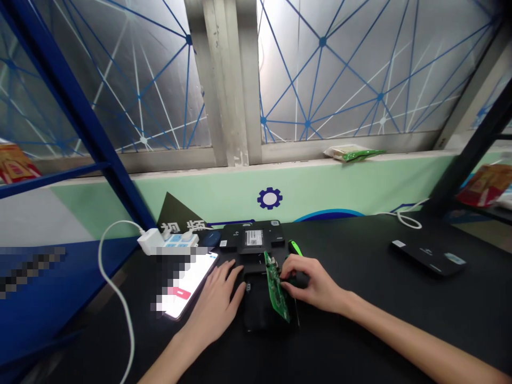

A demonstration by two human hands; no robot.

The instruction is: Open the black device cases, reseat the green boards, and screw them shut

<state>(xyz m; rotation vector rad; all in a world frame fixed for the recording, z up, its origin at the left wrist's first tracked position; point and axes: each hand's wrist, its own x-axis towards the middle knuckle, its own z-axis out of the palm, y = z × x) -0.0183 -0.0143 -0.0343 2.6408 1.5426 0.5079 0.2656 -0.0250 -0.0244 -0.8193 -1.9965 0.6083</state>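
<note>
A green circuit board (277, 290) stands tilted on edge above an open black plastic housing (258, 314). My right hand (310, 280) pinches the board's upper right side between thumb and fingers. My left hand (218, 298) rests on the table with its fingers spread, the fingertips beside the housing's left edge and nothing held. Beyond the housing lies a black device casing (230, 232) with a white label. A green-and-black tool handle (295, 248) shows just behind my right hand, which partly hides it; its kind is unclear.
Left of my left hand lies a lit phone (186, 290). Behind it are a power strip (180, 241) and a white charger (151, 241), whose cable (127, 309) curves down the left side. Another black device (428, 257) lies at right, near a white cable (408, 220).
</note>
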